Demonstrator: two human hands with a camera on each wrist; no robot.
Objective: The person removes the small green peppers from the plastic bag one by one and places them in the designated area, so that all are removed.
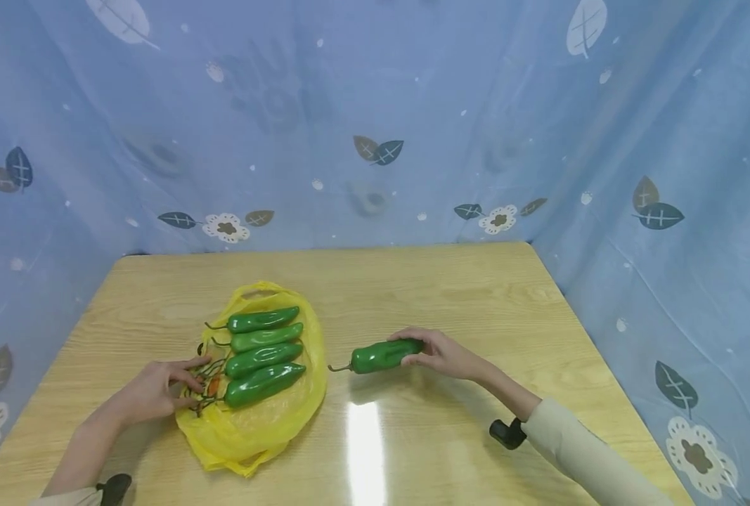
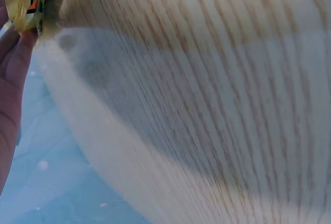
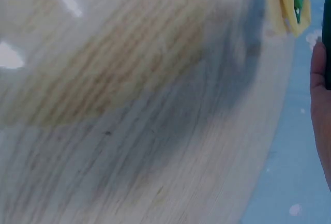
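Note:
A yellow plastic bag (image 1: 267, 432) is spread on the table at left, with several green chili peppers (image 1: 264, 384) side by side on it, stems to the left. My left hand (image 1: 153, 390) holds the bag's left edge, by the stems and a printed orange-and-dark patch (image 1: 213, 386). That edge also shows in the left wrist view, at the fingertips (image 2: 26, 40). Right of the bag, my right hand (image 1: 438, 355) grips another green chili pepper (image 1: 375, 358) by its tip end, stem pointing left. Only a sliver of this pepper (image 3: 327, 32) shows in the right wrist view.
The wooden table (image 1: 476, 288) carries a bright light reflection at front centre. A blue patterned curtain (image 1: 324, 126) hangs behind it and along both sides. Dark wrist-worn devices (image 1: 507, 433) sit near the cuffs of my pale sleeves.

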